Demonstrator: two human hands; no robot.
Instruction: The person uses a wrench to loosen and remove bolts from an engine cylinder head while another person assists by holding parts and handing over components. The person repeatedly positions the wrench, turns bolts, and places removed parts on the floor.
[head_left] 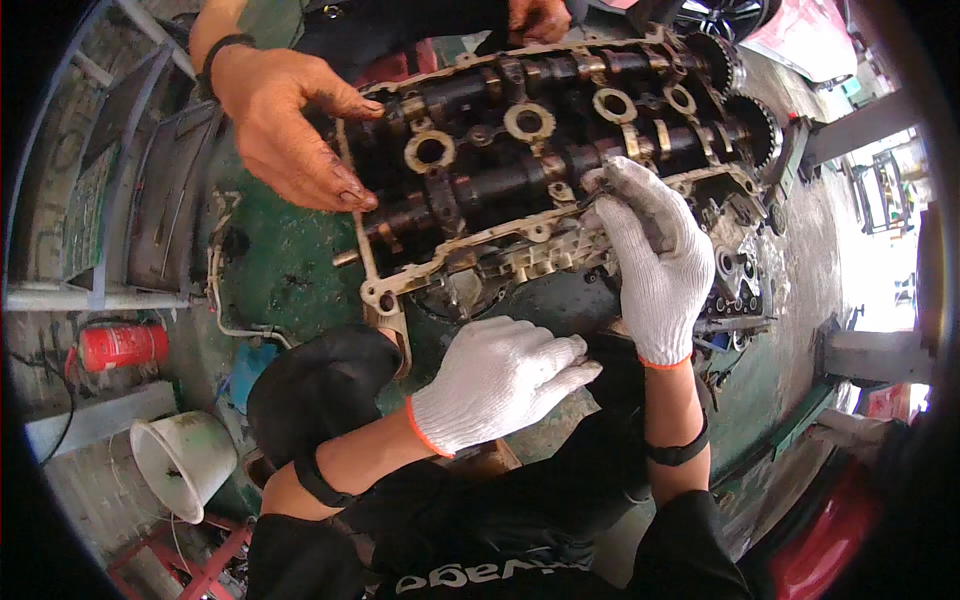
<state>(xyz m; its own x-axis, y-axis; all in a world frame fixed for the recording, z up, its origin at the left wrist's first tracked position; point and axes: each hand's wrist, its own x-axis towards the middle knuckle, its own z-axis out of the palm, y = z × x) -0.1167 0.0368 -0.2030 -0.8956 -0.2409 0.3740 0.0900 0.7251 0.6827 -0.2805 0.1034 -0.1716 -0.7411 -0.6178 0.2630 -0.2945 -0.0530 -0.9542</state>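
An engine cylinder head (540,230) with camshafts (480,180) and two toothed wheels (760,130) at its right end spans the upper middle. My gloved right hand (650,260) is at its near edge, fingertips closed on a small dark part I cannot make out. My gloved left hand (500,380) hangs below the head, fingers loosely curved and apart, holding nothing. A co-worker's bare, grimy hand (290,130) reaches over the left end, thumb and finger apart; the same or another person's hand (535,15) is at the top.
A red fire extinguisher (123,345), white bucket (182,460) and metal panels (160,210) are left. A curved pipe (222,300) lies on the green surface (270,260). Metal posts (860,355) stand right, with red bodywork (810,540) at lower right and more engine parts (740,300) behind my right hand.
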